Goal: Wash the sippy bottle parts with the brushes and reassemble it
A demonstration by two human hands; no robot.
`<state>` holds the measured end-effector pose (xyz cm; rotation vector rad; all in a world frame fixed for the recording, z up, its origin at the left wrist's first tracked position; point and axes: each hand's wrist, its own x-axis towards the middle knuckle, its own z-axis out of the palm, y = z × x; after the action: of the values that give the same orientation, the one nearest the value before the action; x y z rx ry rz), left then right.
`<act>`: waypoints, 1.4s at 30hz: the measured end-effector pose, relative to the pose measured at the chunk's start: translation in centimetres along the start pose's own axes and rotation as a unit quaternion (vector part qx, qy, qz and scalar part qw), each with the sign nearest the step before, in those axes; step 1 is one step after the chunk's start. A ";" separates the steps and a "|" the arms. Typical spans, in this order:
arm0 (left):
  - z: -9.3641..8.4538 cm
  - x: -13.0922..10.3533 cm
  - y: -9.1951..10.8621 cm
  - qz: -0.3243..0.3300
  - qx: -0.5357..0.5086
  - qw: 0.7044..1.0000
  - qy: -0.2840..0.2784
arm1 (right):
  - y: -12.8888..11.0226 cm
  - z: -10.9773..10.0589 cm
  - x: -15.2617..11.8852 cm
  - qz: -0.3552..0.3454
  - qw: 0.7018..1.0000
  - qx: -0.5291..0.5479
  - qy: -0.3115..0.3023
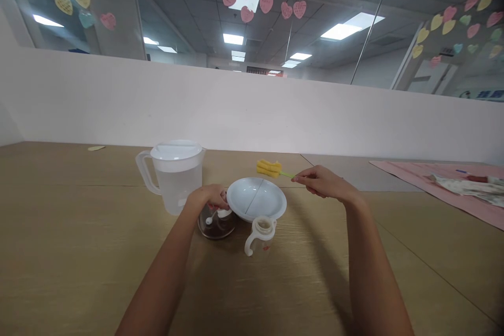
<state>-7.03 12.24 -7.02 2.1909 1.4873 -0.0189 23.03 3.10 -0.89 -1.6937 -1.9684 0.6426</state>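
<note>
Left hand (214, 197): fingers closed on glossy round white bowl (268, 198), at rim
Right hand (318, 180): pinching green-handled yellow sponge brush (269, 168)

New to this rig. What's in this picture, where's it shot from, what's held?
No machine here: these are a person's two bare hands, seen by a camera worn on their head, looking forward and down.

The right hand holds a yellow sponge-headed brush by its thin green handle. The left hand is at the left rim of a white round bowl; its grip appears closed on that rim.

On the wood-toned table are a translucent plastic pitcher, a small clear jar with a white handle, and a dark transparent container, partly hidden by the left hand. A pink cloth lies far right.
</note>
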 end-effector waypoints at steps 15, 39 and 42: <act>0.9 1.1 -1.1 0.000 -0.031 0.999 -0.026 | 0.5 0.3 0.6 0.004 1.000 -0.003 -0.006; -0.1 -0.9 1.0 -0.040 0.064 0.997 -0.015 | 0.1 0.2 0.1 0.001 1.000 -0.010 -0.003; -0.4 -1.8 2.0 -0.044 0.097 0.994 0.019 | 0.1 0.1 0.1 0.002 1.000 -0.009 -0.005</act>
<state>-6.04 10.26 -5.42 2.2844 1.6642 -0.1586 22.97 3.25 -1.04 -1.7094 -1.9830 0.6379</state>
